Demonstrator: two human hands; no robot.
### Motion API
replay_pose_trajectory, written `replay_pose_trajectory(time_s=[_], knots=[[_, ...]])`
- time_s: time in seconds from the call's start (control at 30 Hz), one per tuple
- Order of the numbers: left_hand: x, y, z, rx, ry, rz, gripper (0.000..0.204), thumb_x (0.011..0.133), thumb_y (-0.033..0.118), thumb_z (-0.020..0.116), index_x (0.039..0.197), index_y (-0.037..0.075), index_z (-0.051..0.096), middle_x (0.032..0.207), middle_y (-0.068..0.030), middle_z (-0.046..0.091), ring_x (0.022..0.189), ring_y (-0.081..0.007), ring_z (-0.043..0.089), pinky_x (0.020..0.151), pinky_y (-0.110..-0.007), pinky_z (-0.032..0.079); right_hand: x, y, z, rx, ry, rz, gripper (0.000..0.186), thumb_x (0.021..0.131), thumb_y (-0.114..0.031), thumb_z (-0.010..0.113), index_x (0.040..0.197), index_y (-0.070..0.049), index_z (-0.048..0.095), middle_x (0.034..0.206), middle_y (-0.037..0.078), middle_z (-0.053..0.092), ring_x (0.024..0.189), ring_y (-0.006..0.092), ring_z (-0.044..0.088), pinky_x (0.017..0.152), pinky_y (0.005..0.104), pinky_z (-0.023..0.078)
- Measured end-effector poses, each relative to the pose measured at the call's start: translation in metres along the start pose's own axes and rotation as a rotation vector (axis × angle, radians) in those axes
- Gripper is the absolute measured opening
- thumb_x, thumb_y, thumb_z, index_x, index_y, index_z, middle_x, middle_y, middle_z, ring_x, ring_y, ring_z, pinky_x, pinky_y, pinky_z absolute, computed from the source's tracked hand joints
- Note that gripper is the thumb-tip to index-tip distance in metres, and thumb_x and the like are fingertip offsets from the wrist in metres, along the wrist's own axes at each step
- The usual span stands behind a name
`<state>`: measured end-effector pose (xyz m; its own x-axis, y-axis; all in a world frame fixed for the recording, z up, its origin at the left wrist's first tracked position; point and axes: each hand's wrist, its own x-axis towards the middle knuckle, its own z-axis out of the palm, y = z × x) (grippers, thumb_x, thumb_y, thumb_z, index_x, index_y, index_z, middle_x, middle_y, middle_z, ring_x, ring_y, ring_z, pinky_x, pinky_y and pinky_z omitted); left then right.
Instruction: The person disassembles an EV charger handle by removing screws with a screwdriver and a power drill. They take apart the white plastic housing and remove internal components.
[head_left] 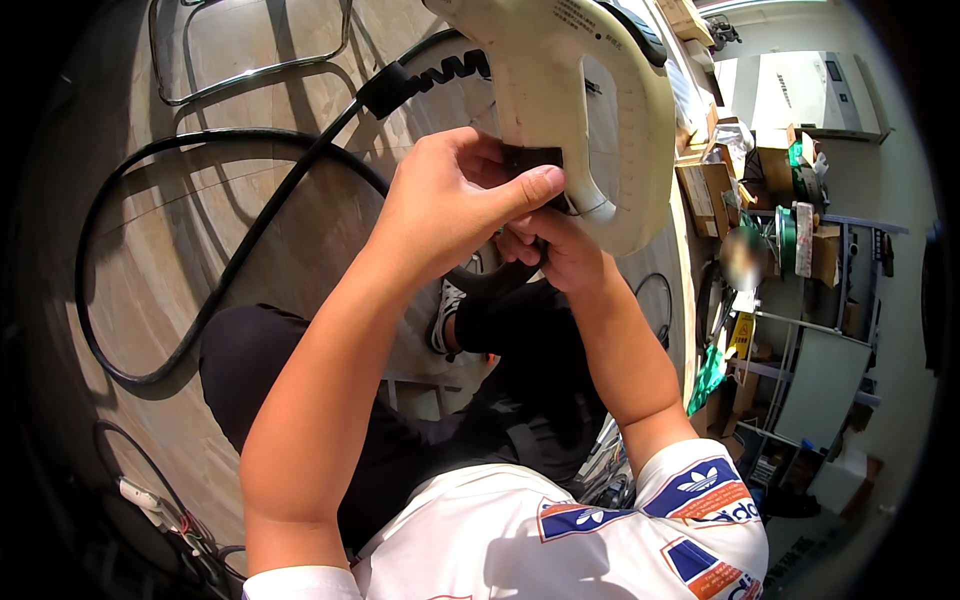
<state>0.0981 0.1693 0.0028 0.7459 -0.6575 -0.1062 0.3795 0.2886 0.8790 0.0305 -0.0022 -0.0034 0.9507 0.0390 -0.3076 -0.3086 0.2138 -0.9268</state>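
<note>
A cream plastic gun-shaped housing (640, 150) with a loop handle, apparently a charging gun, is raised in front of me. Its lower end meets a dark collar piece (535, 158). My left hand (445, 195) is closed around this collar, thumb stretched across its front. Just below, the curled fingers of my right hand (565, 245) close by the thick black cable (490, 280), which bends beneath both hands. What the fingertips press on is partly hidden. A black sleeve with a spiral-cut end (390, 90) sits along the cable, left of the housing.
The cable loops widely over the tiled floor (230, 190) at left. A metal tube frame (255, 85) stands beyond it. Thin wires and a white connector (140, 495) lie at lower left. Cardboard boxes (705, 195), shelving (825, 385) and a white cabinet (795, 95) line the right.
</note>
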Motion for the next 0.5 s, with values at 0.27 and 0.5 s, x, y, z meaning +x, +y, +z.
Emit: replay_pose_trajectory(time_s=[0.27,0.5], knots=[[0.007,-0.008,0.015,-0.112,-0.037,0.021,0.054,0.080,0.027,0.082,0.107,-0.013,0.059,0.084,-0.0148,0.068,0.057,-0.0181,0.066,0.047,-0.028,0.055,-0.009,0.000,0.001,-0.144,0.038,-0.091,0.016,0.085,-0.009,0.065,0.098,-0.004,0.057,0.073,0.001,0.053,0.051,0.0093,0.048,0.042,0.0218,0.038],[0.003,-0.016,0.018,-0.139,0.085,0.025,0.053,0.080,0.027,0.082,0.108,-0.013,0.060,0.090,-0.0167,0.068,0.063,-0.0193,0.068,0.050,-0.030,0.057,-0.007,0.003,0.019,-0.212,0.158,-0.042,0.018,0.085,-0.010,0.064,0.101,-0.005,0.057,0.073,0.000,0.052,0.051,0.0084,0.046,0.041,0.0223,0.035]])
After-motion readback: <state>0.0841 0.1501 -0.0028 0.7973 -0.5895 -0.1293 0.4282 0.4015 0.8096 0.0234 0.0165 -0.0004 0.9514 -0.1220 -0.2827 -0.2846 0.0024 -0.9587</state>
